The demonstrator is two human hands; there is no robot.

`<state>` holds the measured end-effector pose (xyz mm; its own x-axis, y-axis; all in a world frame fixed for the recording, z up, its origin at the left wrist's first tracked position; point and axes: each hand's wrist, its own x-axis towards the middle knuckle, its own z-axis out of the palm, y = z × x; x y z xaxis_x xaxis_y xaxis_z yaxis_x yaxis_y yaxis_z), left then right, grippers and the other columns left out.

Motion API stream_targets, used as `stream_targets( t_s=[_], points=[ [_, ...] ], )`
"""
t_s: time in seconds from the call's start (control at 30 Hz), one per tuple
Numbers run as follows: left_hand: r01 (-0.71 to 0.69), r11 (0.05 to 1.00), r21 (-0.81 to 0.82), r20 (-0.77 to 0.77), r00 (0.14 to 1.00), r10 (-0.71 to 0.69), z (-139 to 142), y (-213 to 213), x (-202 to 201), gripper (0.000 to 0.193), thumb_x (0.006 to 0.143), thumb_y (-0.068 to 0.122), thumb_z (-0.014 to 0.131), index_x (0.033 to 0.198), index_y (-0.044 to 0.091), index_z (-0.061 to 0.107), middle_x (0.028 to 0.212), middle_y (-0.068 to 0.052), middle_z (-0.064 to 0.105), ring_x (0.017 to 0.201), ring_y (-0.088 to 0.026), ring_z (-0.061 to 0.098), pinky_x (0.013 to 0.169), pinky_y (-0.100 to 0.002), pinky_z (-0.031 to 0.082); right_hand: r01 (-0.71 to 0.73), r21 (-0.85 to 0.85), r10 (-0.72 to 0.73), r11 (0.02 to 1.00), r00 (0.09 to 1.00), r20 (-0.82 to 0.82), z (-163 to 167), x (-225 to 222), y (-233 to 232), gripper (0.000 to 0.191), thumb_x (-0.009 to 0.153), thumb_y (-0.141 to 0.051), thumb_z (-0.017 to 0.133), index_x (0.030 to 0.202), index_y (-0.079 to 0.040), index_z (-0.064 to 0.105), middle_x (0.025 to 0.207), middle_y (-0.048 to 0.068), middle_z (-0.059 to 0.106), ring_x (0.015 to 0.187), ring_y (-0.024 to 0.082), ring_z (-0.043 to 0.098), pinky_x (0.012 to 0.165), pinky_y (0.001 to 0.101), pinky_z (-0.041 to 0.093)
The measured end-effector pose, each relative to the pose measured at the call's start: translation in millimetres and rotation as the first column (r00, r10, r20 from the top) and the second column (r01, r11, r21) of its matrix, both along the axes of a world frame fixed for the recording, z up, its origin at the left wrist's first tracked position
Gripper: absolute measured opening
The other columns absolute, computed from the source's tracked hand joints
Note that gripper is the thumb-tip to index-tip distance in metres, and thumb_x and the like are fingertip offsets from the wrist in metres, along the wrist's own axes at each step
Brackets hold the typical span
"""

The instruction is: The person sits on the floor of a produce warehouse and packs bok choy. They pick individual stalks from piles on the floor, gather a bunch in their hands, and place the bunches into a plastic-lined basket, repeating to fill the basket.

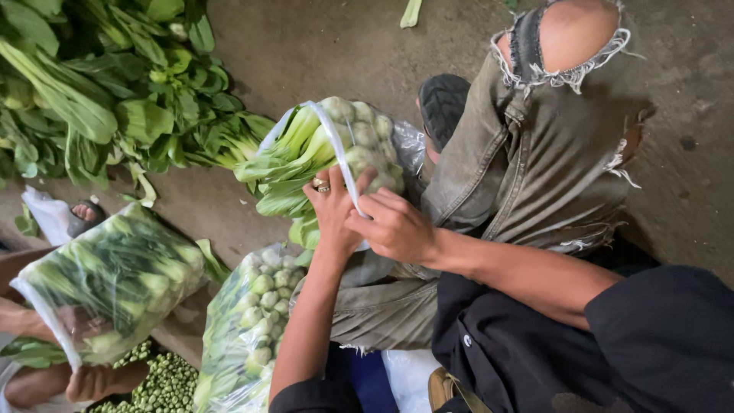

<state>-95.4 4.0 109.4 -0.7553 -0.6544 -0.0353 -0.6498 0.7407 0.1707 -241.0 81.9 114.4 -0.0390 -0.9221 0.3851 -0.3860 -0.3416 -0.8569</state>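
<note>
Two hands close on a clear plastic bag point(348, 145) packed with leafy green bok choy, held above a knee in torn grey jeans point(535, 153).

The left hand point(332, 210), two rings on one finger, reaches up from a bent forearm with its fingers curled onto the bag's underside. The right hand point(391, 226) comes across from the right on a nearly level forearm, fingertips pinched on the white edge of the bag's stretched plastic. A second filled bag point(245, 321) lies just below the left forearm. A third bag point(107, 279) sits at the left in another person's hands. Loose greens point(115, 92) are heaped on the concrete floor point(321, 46) beyond.
</note>
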Motion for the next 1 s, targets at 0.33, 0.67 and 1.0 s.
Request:
stream_targets(
  t_s=[0.33,0.67,1.0],
  points=[
    [-0.112,0.993,0.039,-0.098,0.989,0.116,-34,17,10,0.035,0.085,0.035,0.063,0.117,0.022,0.070,0.118,-0.010,0.049,0.117,-0.034,0.047,0.101,-0.054,0.032,-0.001,0.017,0.001,1.000,1.000,-0.012,0,-3,0,0.006,0.090,-0.002,0.066,0.087,-0.006,0.063,0.079,0.008,0.047,0.076,0.027,0.056,0.070,0.0418,0.042],
    [-0.149,0.886,0.439,-0.487,0.789,0.374,34,12,5,0.022,0.097,0.002,0.061,0.117,0.006,0.068,0.119,-0.012,0.069,0.117,-0.030,0.063,0.102,-0.043,0.048,-0.018,0.680,-0.177,0.733,0.960,0.217,5,-27,-2,0.047,0.091,-0.025,0.071,0.131,-0.005,0.057,0.073,0.014,0.073,0.060,0.020,0.069,0.057,0.0369,0.053],
    [-0.561,0.827,0.020,-0.237,0.801,0.549,4,-84,-15,0.014,0.097,0.017,0.066,0.109,0.010,0.067,0.111,-0.010,0.068,0.107,-0.033,0.064,0.093,-0.045,0.047,-0.167,0.747,0.051,0.644,0.983,0.176,-57,-56,-196,0.025,0.093,-0.022,0.062,0.106,-0.005,0.074,0.084,0.009,0.072,0.066,0.016,0.067,0.055,0.0340,0.056]
  ],
)
